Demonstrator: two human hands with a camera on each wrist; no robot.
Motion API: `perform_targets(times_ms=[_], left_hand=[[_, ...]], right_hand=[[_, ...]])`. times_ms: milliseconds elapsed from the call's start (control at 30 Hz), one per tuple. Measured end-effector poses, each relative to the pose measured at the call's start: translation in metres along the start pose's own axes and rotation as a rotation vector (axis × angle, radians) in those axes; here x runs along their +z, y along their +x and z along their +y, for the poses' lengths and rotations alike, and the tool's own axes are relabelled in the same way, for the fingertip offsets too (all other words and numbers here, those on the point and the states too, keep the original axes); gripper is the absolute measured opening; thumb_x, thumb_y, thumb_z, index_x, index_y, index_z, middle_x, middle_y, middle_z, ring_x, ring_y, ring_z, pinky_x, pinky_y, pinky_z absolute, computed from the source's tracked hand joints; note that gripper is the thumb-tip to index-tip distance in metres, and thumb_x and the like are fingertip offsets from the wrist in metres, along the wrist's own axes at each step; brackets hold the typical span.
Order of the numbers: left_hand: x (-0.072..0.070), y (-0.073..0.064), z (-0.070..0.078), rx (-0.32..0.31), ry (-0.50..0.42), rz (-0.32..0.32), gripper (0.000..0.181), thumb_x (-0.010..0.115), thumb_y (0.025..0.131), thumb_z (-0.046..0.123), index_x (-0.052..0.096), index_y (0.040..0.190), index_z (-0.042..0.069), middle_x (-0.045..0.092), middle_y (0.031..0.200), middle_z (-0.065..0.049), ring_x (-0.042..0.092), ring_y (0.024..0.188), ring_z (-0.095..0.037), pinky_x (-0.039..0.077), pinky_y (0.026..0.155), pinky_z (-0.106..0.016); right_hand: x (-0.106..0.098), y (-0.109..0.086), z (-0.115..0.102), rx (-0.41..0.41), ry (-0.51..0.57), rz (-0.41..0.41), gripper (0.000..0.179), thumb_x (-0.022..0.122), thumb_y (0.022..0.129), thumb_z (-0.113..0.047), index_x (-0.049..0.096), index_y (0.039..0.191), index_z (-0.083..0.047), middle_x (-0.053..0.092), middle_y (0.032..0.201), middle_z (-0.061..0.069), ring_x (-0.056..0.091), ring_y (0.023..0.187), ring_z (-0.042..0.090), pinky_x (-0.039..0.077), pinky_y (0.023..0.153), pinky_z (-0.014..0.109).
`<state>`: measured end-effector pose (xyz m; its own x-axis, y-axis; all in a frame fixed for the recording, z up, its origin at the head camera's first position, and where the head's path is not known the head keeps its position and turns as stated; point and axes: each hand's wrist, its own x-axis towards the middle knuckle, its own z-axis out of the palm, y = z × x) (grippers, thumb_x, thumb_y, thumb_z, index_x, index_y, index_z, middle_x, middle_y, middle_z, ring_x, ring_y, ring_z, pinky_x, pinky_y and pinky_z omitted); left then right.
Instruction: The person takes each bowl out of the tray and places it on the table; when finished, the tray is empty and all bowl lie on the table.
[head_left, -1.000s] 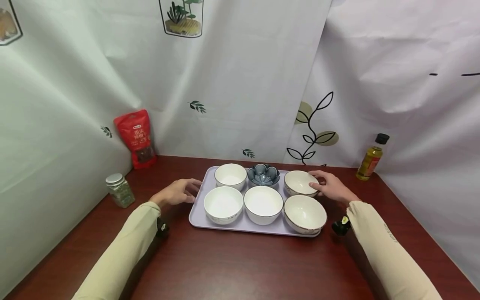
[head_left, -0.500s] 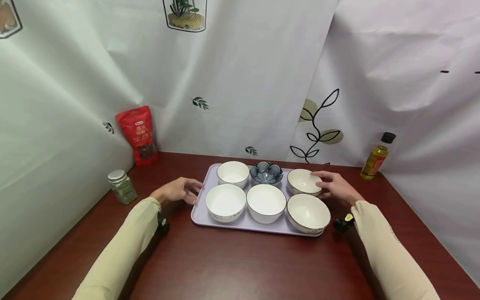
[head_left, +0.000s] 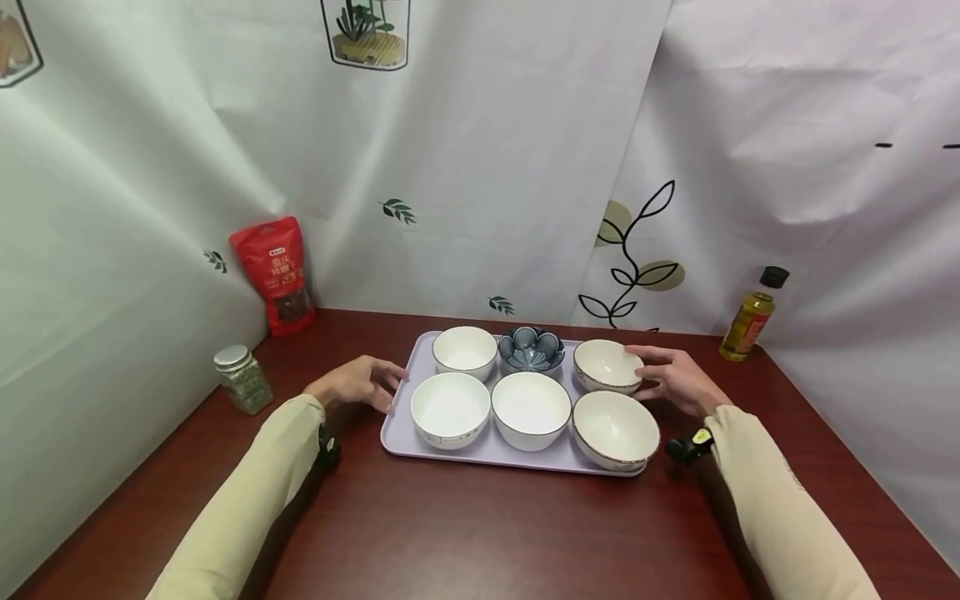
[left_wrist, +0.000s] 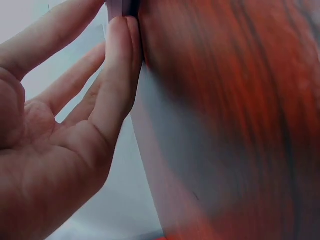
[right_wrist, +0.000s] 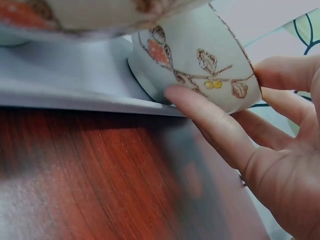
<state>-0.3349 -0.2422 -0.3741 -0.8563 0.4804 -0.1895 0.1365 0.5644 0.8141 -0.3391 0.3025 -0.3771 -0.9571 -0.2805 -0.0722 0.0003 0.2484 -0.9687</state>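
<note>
A pale lilac tray bears several bowls in two rows. My left hand is at the tray's left end, its fingers loosely extended; in the left wrist view the thumb touches the tray's edge. At the back right is a cream bowl with a brown rim and painted branches. My right hand touches that bowl's outer right side with fairly straight fingers. The right wrist view has the thumb low against its wall and a finger at the rim. A larger cream bowl stands in front.
White bowls and a blue-grey petal-shaped bowl share the tray. A lidded jar of green herbs and a red pouch stand left. An oil bottle is at the back right, by the wall cloth.
My right thumb has come off the cream bowl's rim and moved down to its outer wall. The left hand stays at the tray's edge. The head view has shifted slightly.
</note>
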Motion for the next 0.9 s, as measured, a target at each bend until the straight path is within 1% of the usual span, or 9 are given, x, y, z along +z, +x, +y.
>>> perform_targets(times_ms=[100,200,300,400,500,600,733,833,900], left_hand=[[0.001,0.0,0.0,0.002,0.021,0.006,0.068,0.079,0.077,-0.001,0.051,0.138,-0.012,0.067,0.113,-0.024,0.069,0.09,-0.019,0.056,0.081,-0.027],[0.001,-0.001,0.001,-0.008,0.023,0.01,0.069,0.08,0.076,-0.001,0.051,0.138,-0.011,0.067,0.114,-0.023,0.069,0.091,-0.019,0.057,0.081,-0.027],[0.001,-0.001,0.002,-0.012,0.034,0.009,0.068,0.08,0.077,-0.001,0.051,0.139,-0.01,0.066,0.114,-0.023,0.068,0.091,-0.018,0.057,0.08,-0.027],[0.0,-0.001,0.002,-0.002,0.05,0.002,0.068,0.08,0.078,0.0,0.051,0.139,-0.01,0.066,0.116,-0.024,0.068,0.092,-0.018,0.057,0.08,-0.026],[-0.001,0.0,0.002,0.022,0.062,-0.006,0.069,0.081,0.078,0.0,0.05,0.139,-0.011,0.066,0.116,-0.025,0.068,0.093,-0.019,0.057,0.081,-0.025],[-0.001,-0.001,0.003,0.026,0.053,-0.006,0.07,0.081,0.077,-0.002,0.05,0.139,-0.012,0.066,0.115,-0.025,0.067,0.092,-0.018,0.057,0.08,-0.025],[-0.001,0.0,0.003,0.019,0.035,-0.006,0.07,0.081,0.077,-0.003,0.05,0.139,-0.012,0.065,0.114,-0.025,0.066,0.09,-0.016,0.057,0.078,-0.024],[-0.001,0.0,0.001,0.008,0.028,-0.002,0.07,0.082,0.077,-0.002,0.05,0.139,-0.012,0.065,0.114,-0.024,0.066,0.089,-0.015,0.057,0.078,-0.023],[-0.001,0.0,0.0,0.009,0.03,-0.001,0.07,0.082,0.077,-0.001,0.051,0.139,-0.012,0.065,0.114,-0.024,0.066,0.089,-0.014,0.057,0.078,-0.022]], right_hand=[[-0.001,0.0,-0.001,0.003,0.039,0.008,0.058,0.049,0.101,-0.002,0.029,0.155,0.004,0.03,0.154,0.028,0.068,0.094,0.01,0.061,0.082,0.042],[-0.002,0.001,-0.001,-0.004,0.064,0.01,0.059,0.049,0.101,-0.001,0.028,0.155,0.005,0.031,0.154,0.025,0.068,0.096,0.011,0.06,0.083,0.044],[-0.006,0.002,-0.003,-0.01,0.088,0.018,0.06,0.05,0.1,-0.001,0.027,0.155,0.006,0.031,0.153,0.022,0.067,0.097,0.009,0.06,0.083,0.045],[-0.013,0.001,-0.005,-0.023,0.109,0.033,0.06,0.049,0.1,0.0,0.026,0.155,0.007,0.026,0.155,0.022,0.067,0.097,0.006,0.06,0.083,0.043],[-0.021,0.001,-0.01,-0.033,0.143,0.055,0.06,0.048,0.101,0.002,0.024,0.155,0.007,0.017,0.159,0.025,0.068,0.096,0.005,0.061,0.082,0.042],[-0.03,0.004,-0.013,-0.02,0.163,0.09,0.061,0.048,0.101,0.001,0.022,0.157,0.004,0.012,0.162,0.026,0.068,0.095,0.004,0.06,0.085,0.043],[-0.038,0.008,-0.012,0.02,0.158,0.159,0.062,0.046,0.101,0.0,0.021,0.158,0.001,0.009,0.163,0.026,0.066,0.091,0.001,0.058,0.089,0.045],[-0.041,0.012,-0.007,0.032,0.193,0.218,0.063,0.043,0.101,0.001,0.019,0.159,0.0,0.007,0.165,0.026,0.064,0.088,-0.002,0.059,0.087,0.043],[-0.04,0.015,-0.003,0.032,0.233,0.262,0.063,0.043,0.1,0.003,0.019,0.159,0.0,0.006,0.165,0.026,0.065,0.086,-0.003,0.06,0.083,0.04]])
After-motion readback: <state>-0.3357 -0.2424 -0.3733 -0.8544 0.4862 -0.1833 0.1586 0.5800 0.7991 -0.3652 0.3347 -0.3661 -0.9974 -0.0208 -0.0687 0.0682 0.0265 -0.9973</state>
